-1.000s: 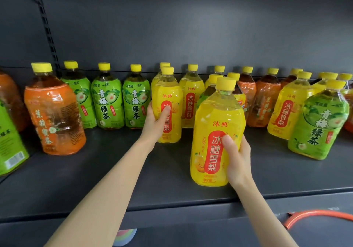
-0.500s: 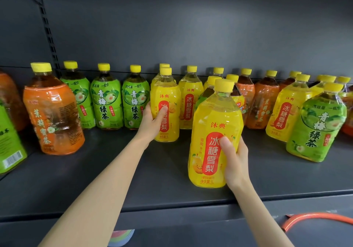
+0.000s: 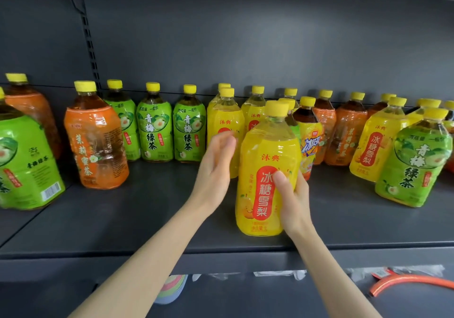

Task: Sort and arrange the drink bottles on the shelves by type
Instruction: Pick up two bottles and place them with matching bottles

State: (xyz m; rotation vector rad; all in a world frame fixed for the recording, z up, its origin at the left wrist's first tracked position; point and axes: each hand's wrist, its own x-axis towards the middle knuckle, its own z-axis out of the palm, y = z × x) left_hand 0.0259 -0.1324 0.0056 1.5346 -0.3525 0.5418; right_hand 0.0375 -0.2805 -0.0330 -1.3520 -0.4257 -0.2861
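My right hand (image 3: 293,204) grips a yellow pear-drink bottle (image 3: 267,160) that stands upright near the shelf's front edge. My left hand (image 3: 216,170) is blurred, its fingers loosely apart in front of another yellow bottle (image 3: 227,118) just behind and to the left; I see no grip on it. A row of three green-tea bottles (image 3: 153,131) stands to the left of the yellow ones. An orange jasmine-tea bottle (image 3: 94,143) stands further left.
Behind the held bottle are an iced-tea bottle with a blue logo (image 3: 310,143) and several orange bottles. A yellow bottle (image 3: 375,145) and a green one (image 3: 415,165) stand at the right, a large green bottle (image 3: 22,165) at far left. The dark shelf (image 3: 147,214) lies below; an orange hose (image 3: 412,281) shows underneath.
My right hand has brought the front yellow bottle closer to the rear yellow one. My left hand has loosened from the rear bottle and is moving.
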